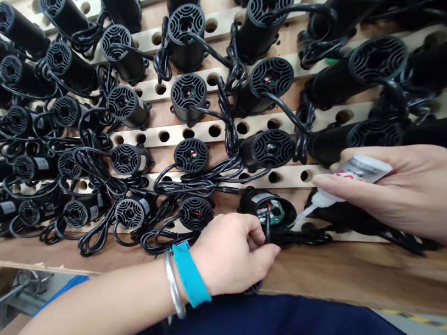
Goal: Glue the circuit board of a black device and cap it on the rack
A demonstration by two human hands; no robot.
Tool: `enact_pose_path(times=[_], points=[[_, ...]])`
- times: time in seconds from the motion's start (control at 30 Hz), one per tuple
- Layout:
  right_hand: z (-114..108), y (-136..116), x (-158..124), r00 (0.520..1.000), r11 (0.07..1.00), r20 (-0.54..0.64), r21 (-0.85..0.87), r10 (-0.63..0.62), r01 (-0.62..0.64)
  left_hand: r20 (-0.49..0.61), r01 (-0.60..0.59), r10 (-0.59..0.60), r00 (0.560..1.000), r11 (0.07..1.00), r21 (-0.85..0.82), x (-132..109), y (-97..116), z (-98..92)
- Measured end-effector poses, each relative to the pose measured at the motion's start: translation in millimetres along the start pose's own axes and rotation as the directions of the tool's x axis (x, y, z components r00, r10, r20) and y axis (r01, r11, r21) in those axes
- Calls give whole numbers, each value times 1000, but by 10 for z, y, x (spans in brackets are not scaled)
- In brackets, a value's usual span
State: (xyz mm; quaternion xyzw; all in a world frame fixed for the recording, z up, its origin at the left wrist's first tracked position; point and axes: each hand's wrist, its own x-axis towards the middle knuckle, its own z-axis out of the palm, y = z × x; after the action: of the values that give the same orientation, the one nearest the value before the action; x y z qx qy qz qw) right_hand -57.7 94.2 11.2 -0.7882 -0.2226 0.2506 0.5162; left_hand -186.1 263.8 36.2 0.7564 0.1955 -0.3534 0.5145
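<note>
My left hand [235, 252] is closed by the front edge of the rack, its fingers curled at a black cable [269, 229]. That cable comes out of an uncapped black cylindrical housing [253, 201], where a green circuit board [272, 213] with a red wire shows. Below the left palm, the edge of a dark slotted piece [253, 287] peeks out, mostly hidden. My right hand [401, 187] grips a small white squeeze bottle [367, 168] with red and dark print. Its thin nozzle [307, 211] points down-left to the housing's right rim; whether it touches is unclear.
Rows of black housings with slotted end caps [191, 155] stand close together on a wooden board with drilled strips [202, 131]. Coiled black cables [192, 183] lie between them. A wooden edge [324, 264] runs along the front, near my body.
</note>
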Motion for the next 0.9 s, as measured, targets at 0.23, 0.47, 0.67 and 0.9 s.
enact_pose_path(times=[0.23, 0.47, 0.67, 0.9], points=[[2, 74, -25, 996, 998, -55, 2, 65, -65, -14, -40, 41, 999, 999, 20, -23, -21, -25], [132, 39, -39, 997, 993, 4, 90, 80, -80, -2, -41, 41, 999, 999, 19, -33, -6, -62], [151, 34, -15, 1000, 993, 17, 117, 25, -27, 7, -29, 29, 1000, 999, -15, -41, -4, -54], [140, -18, -26, 996, 985, 15, 148, 87, -89, 14, -35, 36, 999, 999, -29, -47, -4, -75]])
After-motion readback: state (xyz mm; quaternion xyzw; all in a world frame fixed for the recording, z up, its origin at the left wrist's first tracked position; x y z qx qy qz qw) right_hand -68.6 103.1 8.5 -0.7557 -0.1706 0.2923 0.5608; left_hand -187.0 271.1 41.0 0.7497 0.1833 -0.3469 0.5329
